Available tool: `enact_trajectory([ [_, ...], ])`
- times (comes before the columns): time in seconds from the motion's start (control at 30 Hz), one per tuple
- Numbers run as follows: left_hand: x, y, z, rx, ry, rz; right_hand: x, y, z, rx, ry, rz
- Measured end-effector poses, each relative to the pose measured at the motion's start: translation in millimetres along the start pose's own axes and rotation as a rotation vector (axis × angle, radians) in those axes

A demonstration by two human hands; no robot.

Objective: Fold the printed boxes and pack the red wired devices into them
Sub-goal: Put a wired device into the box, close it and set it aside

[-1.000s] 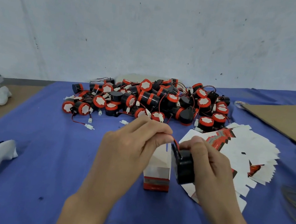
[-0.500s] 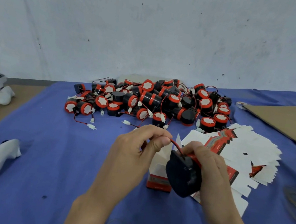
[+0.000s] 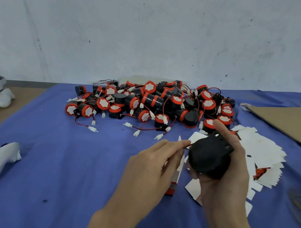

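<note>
Turning device (image 3: 208,158) black base toward camera, higher than half second ago. Right hand (image 3: 228,176) wraps it; left hand (image 3: 154,166) pinches red wire (image 3: 189,143). Folded box (image 3: 174,183) stands on desk (image 3: 61,159) between hands, mostly hidden. Insertion likely next.

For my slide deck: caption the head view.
Right hand grips black device; left hand pinches its red wire beside the printed box.
</note>
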State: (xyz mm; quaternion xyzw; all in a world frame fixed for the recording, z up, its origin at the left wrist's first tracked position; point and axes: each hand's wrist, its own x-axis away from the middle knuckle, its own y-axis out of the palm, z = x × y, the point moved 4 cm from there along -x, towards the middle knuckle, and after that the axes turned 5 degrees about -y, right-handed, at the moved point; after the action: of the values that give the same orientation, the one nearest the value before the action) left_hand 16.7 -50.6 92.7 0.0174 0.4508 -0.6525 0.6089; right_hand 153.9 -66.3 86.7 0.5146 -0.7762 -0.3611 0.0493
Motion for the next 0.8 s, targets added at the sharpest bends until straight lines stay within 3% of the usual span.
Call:
enact_trajectory([
  [0.17,5.4,7.1,7.0,-0.06,0.017,-0.03,-3.0,-4.5,-1.8,-0.108,0.043,0.121],
  [0.3,9.2,11.9,12.7,-0.177,0.123,0.022,-7.6,-17.8,-3.8,0.023,0.069,0.365],
  [0.37,9.2,13.5,13.1,-0.199,0.144,0.029,-5.8,-20.6,-3.3,0.199,0.013,0.412],
  [0.5,8.4,13.7,15.1,-0.198,0.132,0.053,8.8,-7.9,-4.7,0.499,-0.334,0.305],
  [0.6,8.1,12.5,8.1,0.088,-0.046,0.022,15.2,1.7,-7.3,0.689,-0.584,0.161],
  [0.7,9.0,10.6,4.7,0.37,-0.232,-0.024,19.6,8.9,-5.0,0.71,-0.674,0.007],
  [0.8,10.3,7.1,4.4,0.544,-0.33,-0.064,20.3,15.8,-2.2,0.69,-0.622,-0.09],
])
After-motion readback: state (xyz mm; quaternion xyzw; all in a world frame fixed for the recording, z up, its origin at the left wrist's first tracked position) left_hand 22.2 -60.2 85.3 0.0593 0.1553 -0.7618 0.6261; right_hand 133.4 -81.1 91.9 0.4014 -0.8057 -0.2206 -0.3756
